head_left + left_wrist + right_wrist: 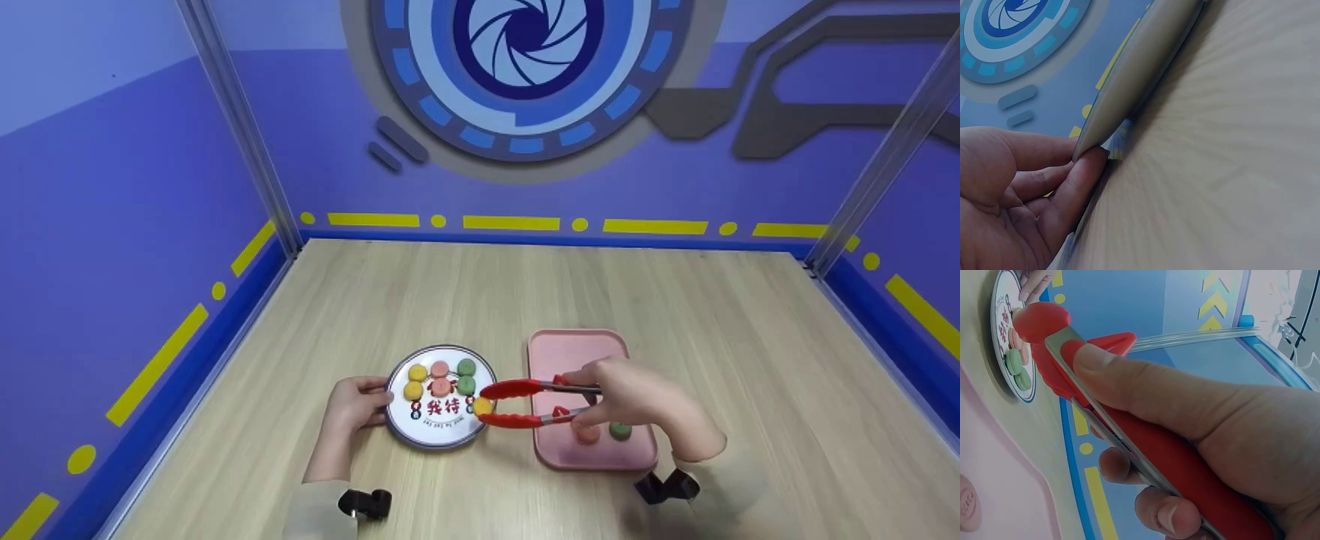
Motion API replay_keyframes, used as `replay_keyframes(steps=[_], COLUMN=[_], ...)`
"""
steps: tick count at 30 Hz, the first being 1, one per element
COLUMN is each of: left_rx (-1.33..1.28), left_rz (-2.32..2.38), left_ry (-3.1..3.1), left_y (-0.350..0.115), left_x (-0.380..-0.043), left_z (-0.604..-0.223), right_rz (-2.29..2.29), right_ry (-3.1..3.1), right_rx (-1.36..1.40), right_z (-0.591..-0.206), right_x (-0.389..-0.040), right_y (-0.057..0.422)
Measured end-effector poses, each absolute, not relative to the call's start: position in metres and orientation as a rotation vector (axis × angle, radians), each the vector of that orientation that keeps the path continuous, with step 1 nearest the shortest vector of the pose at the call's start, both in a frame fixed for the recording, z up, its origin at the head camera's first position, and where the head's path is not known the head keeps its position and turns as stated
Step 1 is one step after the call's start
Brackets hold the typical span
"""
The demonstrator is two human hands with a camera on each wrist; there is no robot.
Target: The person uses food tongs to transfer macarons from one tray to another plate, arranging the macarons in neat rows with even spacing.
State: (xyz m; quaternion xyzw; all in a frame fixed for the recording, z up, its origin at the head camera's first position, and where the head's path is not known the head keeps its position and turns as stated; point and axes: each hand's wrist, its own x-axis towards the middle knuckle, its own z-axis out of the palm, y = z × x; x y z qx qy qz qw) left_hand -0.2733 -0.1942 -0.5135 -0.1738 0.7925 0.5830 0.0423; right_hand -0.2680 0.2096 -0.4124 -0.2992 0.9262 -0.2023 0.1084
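Note:
At the left, my left hand point(352, 409) pinches the rim of a round white plate point(442, 433) between thumb and fingers; the left wrist view shows the plate's underside point(1123, 73). Two yellow, two pink and two green macarons point(440, 387) lie on the plate in pairs. My right hand point(637, 394) grips metal tongs with red tips point(514, 388), reaching leftward across the pink tray. Between the tips, over the plate's right edge, is another yellow macaron point(482, 406). In the right wrist view the tongs' red head point(1044, 323) hides that macaron.
A pink rectangular tray point(577, 343) lies right of the plate, under the right hand, with a pink macaron point(587, 434) and a green macaron point(620, 430) near its front. The wooden table point(420, 285) is bounded by blue-purple panels point(300, 135) behind and at both sides.

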Motion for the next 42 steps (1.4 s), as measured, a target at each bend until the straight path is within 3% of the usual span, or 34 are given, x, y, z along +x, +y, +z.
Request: replay_keyframes(steps=[42], left_rx=[-0.526], left_rz=[1.774], left_ry=[2.421], left_y=[-0.195], left_x=[-0.274], left_z=[-0.515], right_rz=[-0.507], right_ry=[2.730], right_rx=[-1.128], right_z=[-0.435], right_x=[-0.289], right_y=[0.130])
